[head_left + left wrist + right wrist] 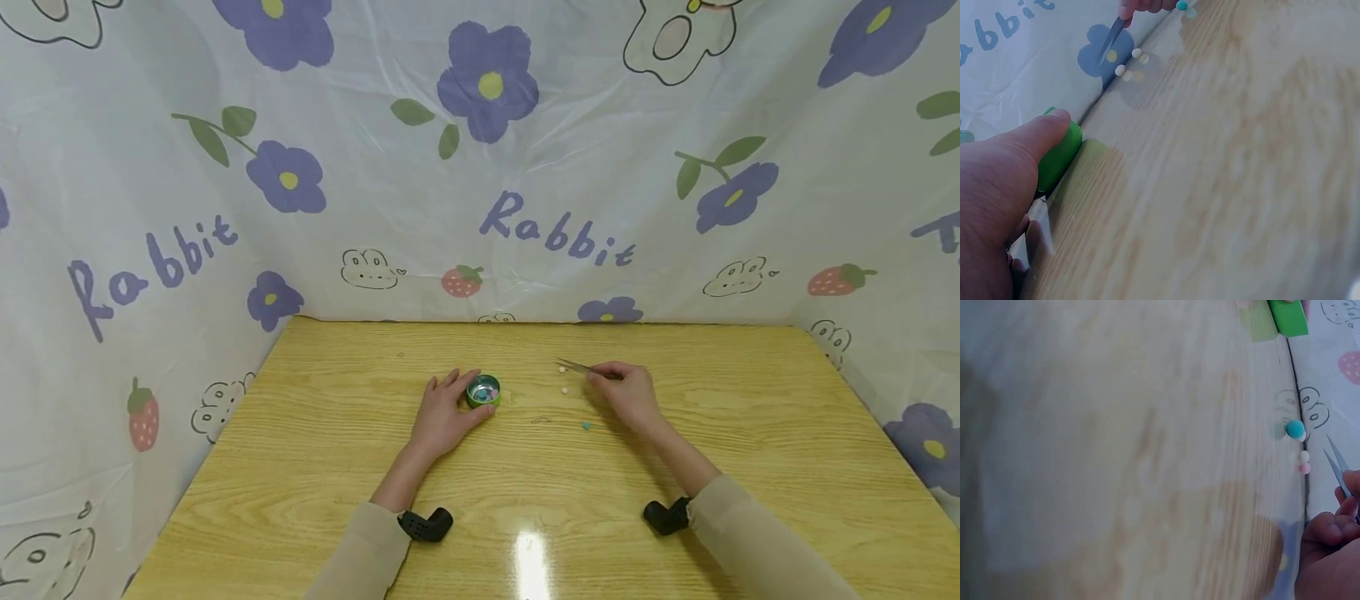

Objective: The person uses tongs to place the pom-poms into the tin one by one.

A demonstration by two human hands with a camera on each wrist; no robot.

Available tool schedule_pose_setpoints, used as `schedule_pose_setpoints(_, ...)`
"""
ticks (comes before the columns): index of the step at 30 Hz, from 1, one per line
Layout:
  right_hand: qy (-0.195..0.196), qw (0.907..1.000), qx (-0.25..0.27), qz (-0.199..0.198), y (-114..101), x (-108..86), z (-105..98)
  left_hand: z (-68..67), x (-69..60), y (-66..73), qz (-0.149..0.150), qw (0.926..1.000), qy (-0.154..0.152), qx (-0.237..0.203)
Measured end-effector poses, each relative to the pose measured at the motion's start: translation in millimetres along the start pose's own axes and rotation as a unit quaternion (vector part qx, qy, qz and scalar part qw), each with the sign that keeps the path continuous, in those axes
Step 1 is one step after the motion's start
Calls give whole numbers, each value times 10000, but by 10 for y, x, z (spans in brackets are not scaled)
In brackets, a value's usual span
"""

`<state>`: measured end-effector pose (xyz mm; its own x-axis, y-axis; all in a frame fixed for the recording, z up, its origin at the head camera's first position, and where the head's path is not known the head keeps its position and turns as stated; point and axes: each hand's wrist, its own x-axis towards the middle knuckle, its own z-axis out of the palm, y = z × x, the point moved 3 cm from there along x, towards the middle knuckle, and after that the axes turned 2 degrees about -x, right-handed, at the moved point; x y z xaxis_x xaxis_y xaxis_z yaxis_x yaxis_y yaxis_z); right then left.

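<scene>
While a small turquoise ball (587,426) lies nearest on the yellow wood-grain table (465,487), the left hand (441,418) grips a round green shiny-lined container (483,404); beyond, the right hand (628,396) pinches slender silver metal tweezers (576,365), tips apart, near small white balls (564,390).
</scene>
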<state>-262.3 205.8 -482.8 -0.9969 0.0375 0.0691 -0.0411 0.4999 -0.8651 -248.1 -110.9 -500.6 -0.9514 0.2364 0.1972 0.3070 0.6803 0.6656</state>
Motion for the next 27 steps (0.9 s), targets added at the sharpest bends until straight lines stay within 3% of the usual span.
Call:
schedule_pose_setpoints(10,182,9992,-263,227,104,43,-50,-16,-5,14,-28,10000,-34,-25)
schedule_pose_setpoints(27,111,9988,-307,353,140,21,-73,-9,-1,13,-4,10000,-28,-22)
